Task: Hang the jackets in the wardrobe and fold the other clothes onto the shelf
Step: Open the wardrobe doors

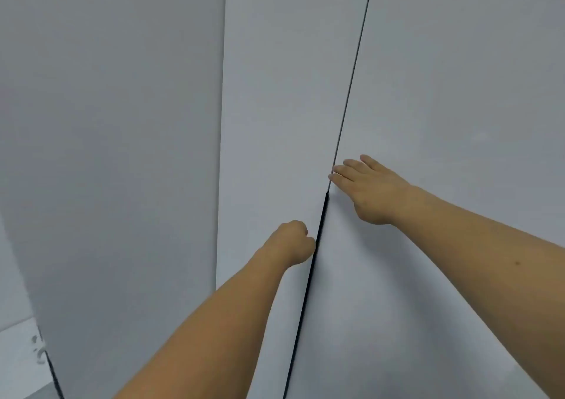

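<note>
Two pale wardrobe doors [275, 123] meet at a dark vertical seam [308, 276] running near to far, wider at the near end. The left hand [293, 243] lies just left of the seam, its grip curled at the left door's edge; whether the fingers hook behind it cannot be told. The right hand [370, 191], farther up, rests with straight fingers reaching the seam from the right door [458, 93]. No jackets or other clothes are in view. Judged next: draw the doors apart, sideways from the seam.

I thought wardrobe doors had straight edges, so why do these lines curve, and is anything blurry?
Head view: the wide-angle lens bows the door seam and the panel edges; lighting is soft and even, without glare; the left hand and right hand look slightly soft.
</note>
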